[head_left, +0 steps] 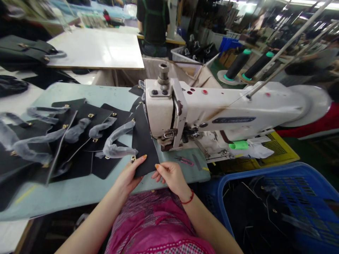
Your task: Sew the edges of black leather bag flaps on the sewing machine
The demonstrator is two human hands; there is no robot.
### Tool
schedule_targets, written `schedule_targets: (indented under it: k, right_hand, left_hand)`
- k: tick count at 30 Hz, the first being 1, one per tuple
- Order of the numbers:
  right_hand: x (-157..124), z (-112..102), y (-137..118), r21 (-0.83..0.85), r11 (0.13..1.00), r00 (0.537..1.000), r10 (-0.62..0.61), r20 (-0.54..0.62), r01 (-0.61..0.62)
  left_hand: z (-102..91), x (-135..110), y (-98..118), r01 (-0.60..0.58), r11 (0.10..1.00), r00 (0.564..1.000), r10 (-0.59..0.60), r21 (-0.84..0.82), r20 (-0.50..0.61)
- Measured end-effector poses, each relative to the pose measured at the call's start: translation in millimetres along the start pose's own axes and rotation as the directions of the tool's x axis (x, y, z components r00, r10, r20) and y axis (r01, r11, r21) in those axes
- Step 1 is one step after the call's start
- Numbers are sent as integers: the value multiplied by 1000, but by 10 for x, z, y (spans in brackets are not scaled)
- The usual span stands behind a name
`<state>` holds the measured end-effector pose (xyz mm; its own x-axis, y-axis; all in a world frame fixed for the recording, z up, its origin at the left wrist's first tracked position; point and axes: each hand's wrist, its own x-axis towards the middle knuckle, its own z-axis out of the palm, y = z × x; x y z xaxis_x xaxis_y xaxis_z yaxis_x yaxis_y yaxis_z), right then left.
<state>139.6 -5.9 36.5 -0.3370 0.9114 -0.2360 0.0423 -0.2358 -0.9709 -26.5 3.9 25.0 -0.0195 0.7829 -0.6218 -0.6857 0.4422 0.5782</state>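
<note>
Black panel [144, 139]: lengthwise before me over the pale green table [84, 190], right edge just beside the sewing machine head [160, 116] (needle hidden from here, so contact unconfirmed).

Left hand [131, 173]: holding the panel's near left corner, thumb on top, other fingers partly hidden beneath, close to a gold buckle [133, 159].

Right hand [171, 174]: thumb and forefinger narrow, at the near right corner; whether they pinch the edge, I cannot tell.

Wrapped handle [116, 150]: bowed out leftward in clear plastic, towards the panel pile [103, 116].

Snips [186, 161]: pink-handled, on the table past my right hand.

Risk, skew: uneven pull between my two hands could turn the panel, and its edge would stray from the machine's line.

Risk, snag: the handle could catch on the crowded pile and drag the panel leftward.

Risk, buckle: hard metal beside my left thumb might scuff the black surface if the panel folds against it.
</note>
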Motion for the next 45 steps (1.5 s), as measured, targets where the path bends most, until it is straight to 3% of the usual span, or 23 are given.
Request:
schedule_targets:
  k: [6,10,22,38,45]
  right_hand:
    - [371,-77,118,11,999,992,-32,-119,33]
    - [522,-65,141,23,999,986,-27,-163,32]
    - [565,-64,105,12,998,975,-62,-213,66]
    - [576,-90,128,-27,997,971,-73,-229,69]
    - [572,-78,91,-21,998,969,-59,-239,56]
  left_hand:
    - [166,400,137,-141,985,988,134,99,77]
    - [226,545,259,-141,978,987,127,155,97]
    - [298,570,304,-152,976,988,143,158,67]
    - [303,691,316,-166,967,981,142,194,130]
    - [259,689,347,-124,957,991,108,264,74]
